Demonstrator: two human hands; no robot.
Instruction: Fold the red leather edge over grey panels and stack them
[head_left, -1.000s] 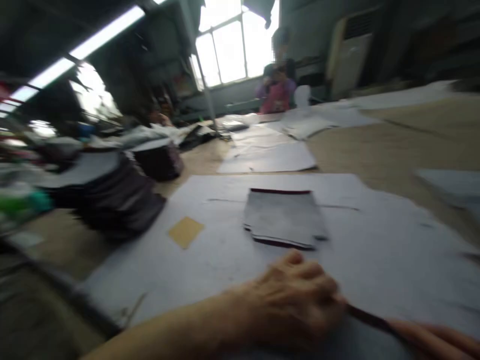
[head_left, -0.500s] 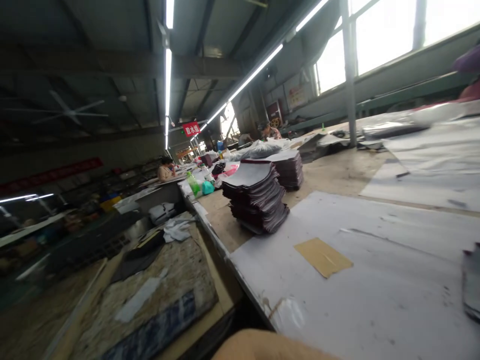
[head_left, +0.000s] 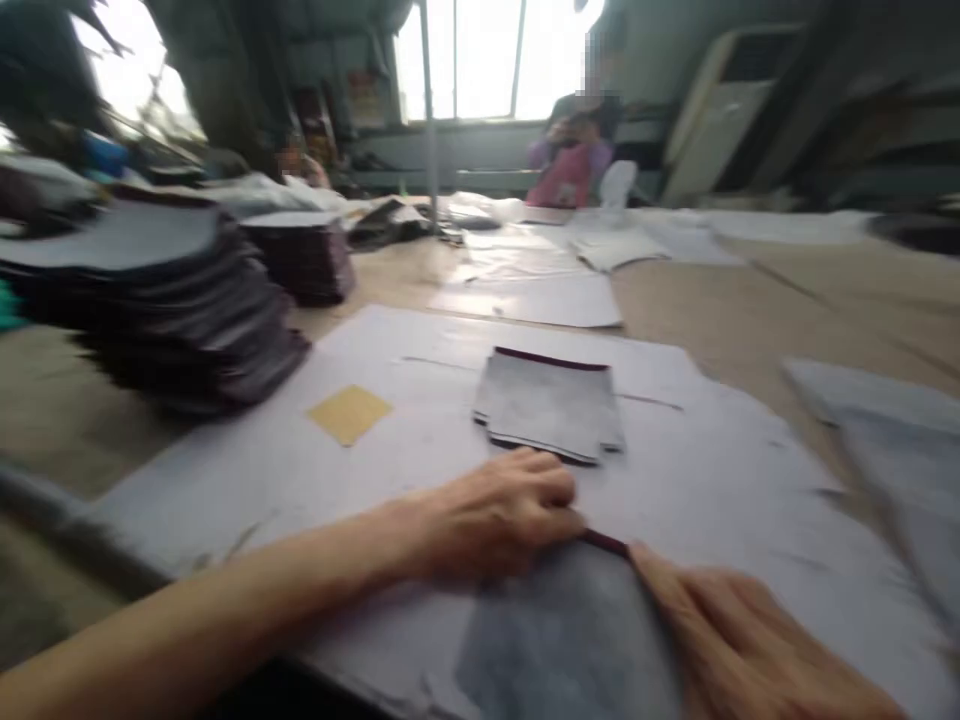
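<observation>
A grey sheet piece [head_left: 574, 640] with a dark maroon top edge lies in front of me, slightly blurred. My left hand [head_left: 517, 510] is closed, its curled fingers at the left end of that maroon edge. At the other end is my right hand [head_left: 731, 630], with its fingertips pressed against the edge and the hand running down the piece's right side. Just beyond my left hand, a few similar grey pieces [head_left: 551, 400] with notched lower corners and a maroon far edge lie in a thin pile. The undersides of my fingers are hidden.
White paper [head_left: 420, 460] covers the table, with a tan square [head_left: 349, 415] on it. A tall stack [head_left: 202, 310] of dark-edged pieces stands left, a second stack [head_left: 300, 255] behind it. Grey sheets [head_left: 892, 450] lie right. A person [head_left: 574, 150] is across the table.
The view has swung right and down from the hall and aisle to the table. Both my hands and the grey pieces now show; earlier only a bit of skin showed at the bottom edge.
</observation>
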